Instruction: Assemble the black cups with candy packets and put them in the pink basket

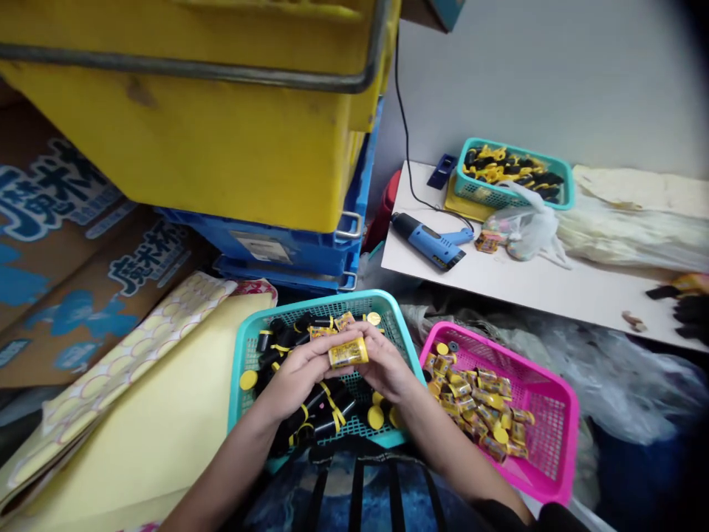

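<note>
Item in work: one small yellow labelled cylinder (348,353), centre of the frame, lying nearly level, right end slightly raised, above the near teal basket (244,347).

Left hand (299,373): enters from lower left; back of hand upward, fingers bent, grasping the cylinder at its left end.

Right hand (391,362): enters from lower right; wrist turned inward, fingers curled around the right end. Whether these fingers bear weight cannot be told.

Step in hand, as judged: two-handed handling of a single cylinder, perhaps to seat or check its label. The next move would call for light fingertip pressure, the piece kept steady and its printed wrap uncreased.

Adjacent stock: black tubes with yellow bands (321,414), loose in the teal basket, lower centre; yellow printed cylinders (487,399), heaped in the pink basket (570,443), lower right.

Bench, upper right: blue heat gun (429,240), lying on its side, untouched.
</note>
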`<state>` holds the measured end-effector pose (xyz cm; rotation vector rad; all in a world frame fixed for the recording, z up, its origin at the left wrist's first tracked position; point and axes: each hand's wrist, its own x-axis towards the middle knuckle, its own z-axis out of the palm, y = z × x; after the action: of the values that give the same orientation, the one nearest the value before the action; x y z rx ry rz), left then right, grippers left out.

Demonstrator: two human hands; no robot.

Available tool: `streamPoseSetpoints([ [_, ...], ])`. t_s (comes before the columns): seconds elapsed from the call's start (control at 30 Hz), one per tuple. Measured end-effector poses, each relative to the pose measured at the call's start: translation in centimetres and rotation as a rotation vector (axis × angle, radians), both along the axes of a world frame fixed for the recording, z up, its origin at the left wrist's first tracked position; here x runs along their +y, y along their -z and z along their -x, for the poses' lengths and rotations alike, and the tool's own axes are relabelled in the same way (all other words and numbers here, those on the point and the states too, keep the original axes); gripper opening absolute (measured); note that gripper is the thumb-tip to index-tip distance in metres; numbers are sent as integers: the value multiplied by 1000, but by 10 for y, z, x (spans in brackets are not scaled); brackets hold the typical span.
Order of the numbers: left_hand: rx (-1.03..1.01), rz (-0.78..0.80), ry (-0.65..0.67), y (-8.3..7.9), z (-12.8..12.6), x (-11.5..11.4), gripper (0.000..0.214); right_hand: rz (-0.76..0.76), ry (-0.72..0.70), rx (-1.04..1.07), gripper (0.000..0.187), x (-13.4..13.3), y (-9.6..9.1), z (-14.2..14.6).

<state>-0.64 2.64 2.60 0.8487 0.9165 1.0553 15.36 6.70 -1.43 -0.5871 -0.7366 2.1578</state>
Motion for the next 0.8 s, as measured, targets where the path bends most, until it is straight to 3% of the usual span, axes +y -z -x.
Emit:
streamPoseSetpoints([
  [0.27,196,-24,-75,1,-8,8,17,-54,-85,89,47,4,2,-15],
  [0.5,3,-66,-49,-9,-10,3,30,-62,-10,87,40,4,1,-11],
  [0.63,164,-90,-178,-12,-21,3,27,-74,-17,126,35,4,0,-10],
  [0.8,235,-105,-172,-9,-25,4,22,-151,-32,132,32,5,2,-10],
])
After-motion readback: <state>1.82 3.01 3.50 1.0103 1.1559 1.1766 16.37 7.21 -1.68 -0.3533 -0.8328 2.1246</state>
